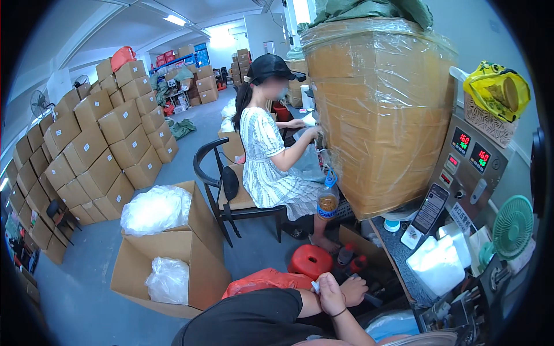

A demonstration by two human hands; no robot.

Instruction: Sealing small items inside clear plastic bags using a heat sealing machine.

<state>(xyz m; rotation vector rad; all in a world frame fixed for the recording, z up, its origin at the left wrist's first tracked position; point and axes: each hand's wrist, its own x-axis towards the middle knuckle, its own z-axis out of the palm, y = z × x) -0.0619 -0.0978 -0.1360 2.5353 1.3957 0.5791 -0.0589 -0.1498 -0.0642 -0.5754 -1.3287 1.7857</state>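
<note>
My forearms cross low in the frame. My right hand [332, 295], with a thin dark band at its wrist, is closed in a fist above my left forearm. A small white piece [315, 286], perhaps tissue, pokes out of that fist beside the left forearm. Just beyond it, my left hand [354, 290] reaches to the right with loosely bent fingers, slightly apart; nothing shows in it, though its underside is hidden. A red plastic stool [310, 261] and a red plastic bag [265, 281] lie in front of my arms.
A co-worker [262, 138] sits ahead, hands at the bench. A huge taped carton [381, 115] towers on the right. The worktop [418, 291] bears a phone [431, 206] and green fan [513, 228]. Open cartons [147, 268] with plastic bags stand left; stacked boxes [92, 150] rise behind.
</note>
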